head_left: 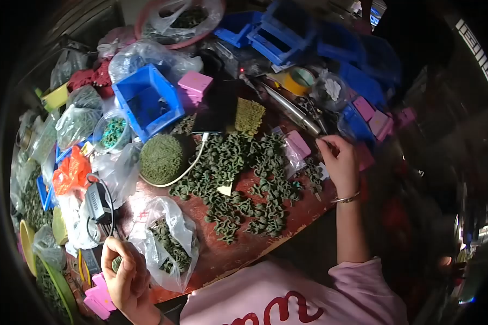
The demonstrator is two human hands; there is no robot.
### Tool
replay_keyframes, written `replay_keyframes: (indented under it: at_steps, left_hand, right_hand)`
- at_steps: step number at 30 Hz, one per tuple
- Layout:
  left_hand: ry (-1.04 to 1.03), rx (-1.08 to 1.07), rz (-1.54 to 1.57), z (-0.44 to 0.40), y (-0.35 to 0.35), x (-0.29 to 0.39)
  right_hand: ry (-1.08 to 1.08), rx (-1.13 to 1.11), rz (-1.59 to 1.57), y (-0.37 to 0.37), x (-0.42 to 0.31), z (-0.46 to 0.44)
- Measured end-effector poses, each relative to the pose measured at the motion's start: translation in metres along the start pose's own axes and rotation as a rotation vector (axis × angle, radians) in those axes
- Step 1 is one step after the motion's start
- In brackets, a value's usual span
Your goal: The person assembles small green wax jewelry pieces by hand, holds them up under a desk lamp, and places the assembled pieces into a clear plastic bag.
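Observation:
My left hand [126, 276] is at the lower left, its fingers closed round a small dark-green piece [116, 263] that shows only in part. Beside it lies a clear plastic bag [187, 230] with more dark-green curled pieces [168, 246] inside. My right hand [340, 165] is over the right side of the table, thumb and fingers bent together; whatever they hold, if anything, I cannot make out. Close to its fingertips are the end of a silver metal rod [309, 125] and a pink packet [297, 145]. Between my hands spreads a pile of dark-green curled pieces [228, 162].
The red table [217, 265] ends in a worn front edge. On it are a round green mound [162, 158], a white cable [192, 168], a blue bin [149, 103] and a black adapter [96, 201]. Yellow tape [299, 81] and more blue bins [284, 32] are at the back.

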State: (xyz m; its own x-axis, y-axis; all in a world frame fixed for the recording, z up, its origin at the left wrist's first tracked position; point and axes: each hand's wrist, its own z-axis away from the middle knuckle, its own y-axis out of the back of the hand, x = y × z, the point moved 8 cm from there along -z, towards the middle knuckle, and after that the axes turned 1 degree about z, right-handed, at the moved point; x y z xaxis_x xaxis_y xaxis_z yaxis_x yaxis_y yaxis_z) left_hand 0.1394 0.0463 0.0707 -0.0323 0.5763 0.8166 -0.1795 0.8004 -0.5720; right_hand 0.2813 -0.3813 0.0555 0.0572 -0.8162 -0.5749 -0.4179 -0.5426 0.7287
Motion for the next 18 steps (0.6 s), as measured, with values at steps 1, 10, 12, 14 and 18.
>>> replay_keyframes:
  at_steps: [1,10,12,14,18]
  left_hand:
    - [0.009,-0.009,0.002,-0.001,-0.002,-0.003]
    - [0.076,-0.03,0.026,-0.002,-0.015,-0.013]
    - [0.078,-0.009,0.009,-0.001,-0.015,-0.013]
    - [0.097,-0.013,0.002,0.0,-0.016,-0.015]
    - [0.098,-0.012,-0.01,0.003,-0.012,-0.014]
  right_hand:
    - [-0.03,-0.067,0.031,-0.001,0.02,0.002]
    - [0.157,-0.073,-0.054,0.0,-0.042,0.007]
    - [0.229,-0.216,-0.103,-0.027,-0.062,0.012]
    - [0.29,-0.239,-0.079,-0.049,-0.071,0.015]
    - [0.347,-0.177,-0.034,-0.069,-0.074,0.012]
